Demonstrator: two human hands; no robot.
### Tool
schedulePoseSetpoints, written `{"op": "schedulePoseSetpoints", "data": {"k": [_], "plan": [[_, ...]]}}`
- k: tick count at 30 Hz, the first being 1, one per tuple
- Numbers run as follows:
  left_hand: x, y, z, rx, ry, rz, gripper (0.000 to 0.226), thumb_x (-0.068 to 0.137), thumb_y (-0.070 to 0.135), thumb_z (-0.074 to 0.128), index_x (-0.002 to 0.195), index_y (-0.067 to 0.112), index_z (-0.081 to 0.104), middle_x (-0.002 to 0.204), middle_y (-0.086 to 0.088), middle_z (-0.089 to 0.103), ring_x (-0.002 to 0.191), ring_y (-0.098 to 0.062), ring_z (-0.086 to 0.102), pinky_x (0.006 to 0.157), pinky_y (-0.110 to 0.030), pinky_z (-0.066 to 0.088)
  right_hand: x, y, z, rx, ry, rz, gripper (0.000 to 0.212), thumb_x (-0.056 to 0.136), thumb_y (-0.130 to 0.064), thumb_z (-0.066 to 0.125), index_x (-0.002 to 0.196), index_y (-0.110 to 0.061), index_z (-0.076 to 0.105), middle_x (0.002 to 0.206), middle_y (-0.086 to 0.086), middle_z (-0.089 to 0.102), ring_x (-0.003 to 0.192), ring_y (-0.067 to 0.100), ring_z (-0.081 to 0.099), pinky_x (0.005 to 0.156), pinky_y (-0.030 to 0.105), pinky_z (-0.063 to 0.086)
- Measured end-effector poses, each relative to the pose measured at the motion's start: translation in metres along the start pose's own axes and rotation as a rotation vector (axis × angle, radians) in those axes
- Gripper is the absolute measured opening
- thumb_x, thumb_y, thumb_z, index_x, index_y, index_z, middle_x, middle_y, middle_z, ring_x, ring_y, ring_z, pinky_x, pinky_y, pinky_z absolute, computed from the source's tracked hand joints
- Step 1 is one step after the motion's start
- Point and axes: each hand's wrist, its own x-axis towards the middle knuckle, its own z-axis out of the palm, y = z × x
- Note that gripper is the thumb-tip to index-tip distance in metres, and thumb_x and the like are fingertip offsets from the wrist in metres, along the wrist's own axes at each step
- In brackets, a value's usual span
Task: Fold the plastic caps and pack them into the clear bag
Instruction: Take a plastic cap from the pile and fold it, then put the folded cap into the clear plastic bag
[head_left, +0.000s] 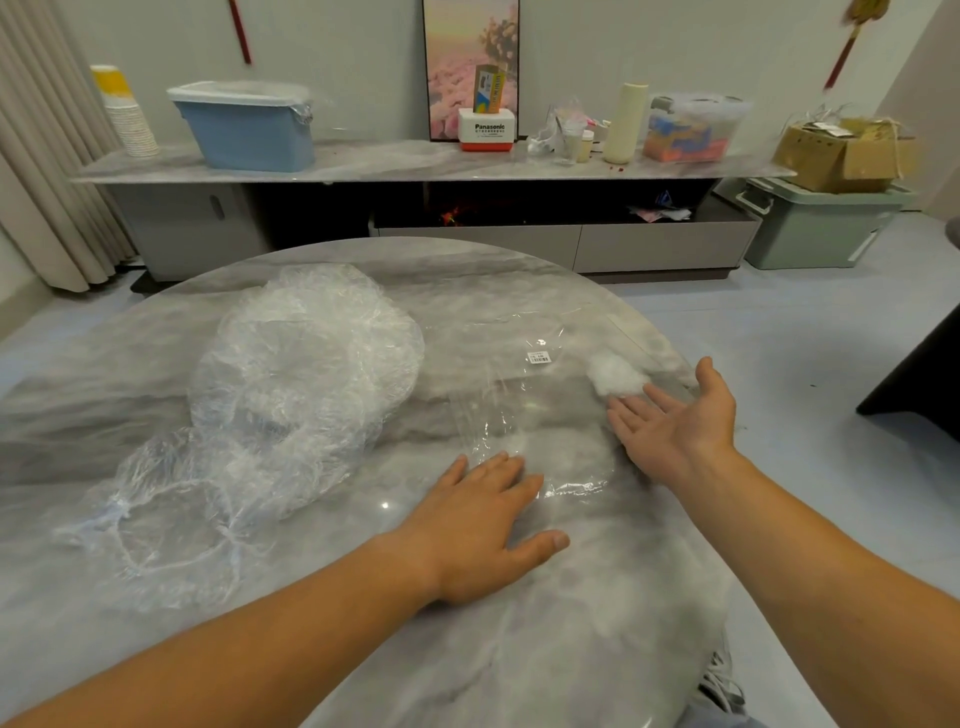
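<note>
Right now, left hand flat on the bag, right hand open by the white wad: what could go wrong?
1. The white wad lies unheld beside the open right hand. If it is a folded cap, it may spring open again. Whether it is inside the clear bag I cannot tell.
2. Only the left hand pins the bag, at its near edge, on a glossy table; it could slide when stuffed.

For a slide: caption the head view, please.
Left hand rests on the clear bag; open right hand beside a folded cap; unfolded caps piled left.
</note>
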Motion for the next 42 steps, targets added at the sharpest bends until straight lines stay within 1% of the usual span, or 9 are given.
{"op": "schedulePoseSetpoints", "data": {"k": [9,13,17,20,26,29,32,37,42], "plan": [[0.001,0.005,-0.002,-0.096,-0.009,-0.036,0.073,0.095,0.072,0.027,0.157,0.033,0.022,0.168,0.006,0.006,0.154,-0.008,-0.006,0.125,-0.044,-0.004,-0.026,-0.003,-0.013,-0.170,0.075,-0.005,0.099,0.093,-0.059,0.061,0.158,0.001,0.017,0.159,0.025,0.031,0.145,0.040,0.037,0.120,0.047,0.034],[-0.004,0.006,-0.008,-0.303,0.118,-0.019,0.062,0.095,0.068,0.041,0.146,0.035,0.042,0.167,0.008,0.012,0.153,-0.005,-0.002,0.126,-0.040,0.007,-0.048,-0.008,-0.019,-0.375,0.104,-0.031,0.091,0.098,-0.051,0.059,0.159,0.000,0.016,0.156,0.025,0.036,0.141,0.039,0.043,0.119,0.045,0.036],[-0.025,-0.003,-0.024,-0.399,0.185,-0.096,0.065,0.092,0.069,0.042,0.142,0.028,0.048,0.154,0.011,0.039,0.144,-0.008,0.031,0.119,-0.032,0.026,-0.079,-0.006,-0.016,-0.651,0.159,-0.129,0.068,0.100,-0.040,0.062,0.150,-0.002,0.037,0.137,0.025,0.055,0.122,0.036,0.060,0.110,0.045,0.047],[-0.051,-0.020,-0.035,-0.460,0.195,-0.192,0.067,0.092,0.070,0.041,0.145,0.029,0.045,0.152,0.012,0.041,0.137,-0.007,0.040,0.112,-0.027,0.032,-0.103,0.006,-0.003,-0.852,0.190,-0.194,0.045,0.097,-0.040,0.066,0.127,-0.006,0.058,0.106,0.010,0.067,0.094,0.023,0.069,0.085,0.037,0.056],[-0.119,-0.067,-0.046,-0.416,0.284,-0.376,0.059,0.096,0.065,0.039,0.141,0.028,0.049,0.144,0.010,0.045,0.125,-0.009,0.049,0.107,-0.029,0.039,-0.134,0.065,0.037,-1.067,-0.102,-0.140,0.027,0.097,-0.035,0.065,0.101,-0.008,0.068,0.095,0.009,0.070,0.081,0.021,0.068,0.073,0.033,0.056],[-0.152,-0.092,-0.043,-0.304,0.429,-0.398,0.042,0.099,0.052,0.044,0.127,0.025,0.061,0.135,0.009,0.048,0.126,-0.014,0.048,0.105,-0.032,0.042,-0.143,0.098,0.052,-1.279,-0.261,-0.144,0.029,0.097,-0.035,0.064,0.103,-0.007,0.070,0.109,0.013,0.072,0.092,0.024,0.071,0.079,0.036,0.058],[-0.174,-0.111,-0.047,-0.157,0.531,-0.403,0.031,0.100,0.041,0.050,0.123,0.026,0.065,0.150,0.004,0.039,0.141,-0.020,0.035,0.114,-0.036,0.033,-0.145,0.132,0.067,-1.466,-0.384,-0.172,0.031,0.098,-0.039,0.062,0.103,-0.009,0.071,0.110,0.014,0.070,0.103,0.028,0.068,0.091,0.040,0.056],[-0.191,-0.120,-0.050,-0.063,0.283,-0.602,0.042,0.099,0.054,0.045,0.139,0.040,0.050,0.165,-0.009,0.010,0.154,-0.027,0.000,0.123,-0.048,-0.005,-0.137,0.173,0.084,-1.529,-0.492,-0.105,0.045,0.099,-0.048,0.057,0.113,-0.006,0.069,0.103,0.006,0.067,0.100,0.017,0.065,0.096,0.044,0.054],[-0.215,-0.105,-0.028,-0.208,0.040,-0.544,0.062,0.094,0.066,0.040,0.146,0.034,0.041,0.147,0.002,0.043,0.136,-0.021,0.041,0.116,-0.041,0.031,-0.138,0.194,0.090,-1.474,-0.555,-0.031,0.038,0.099,-0.057,0.050,0.108,-0.029,0.074,0.117,-0.004,0.067,0.109,0.013,0.064,0.098,0.037,0.053]]}}
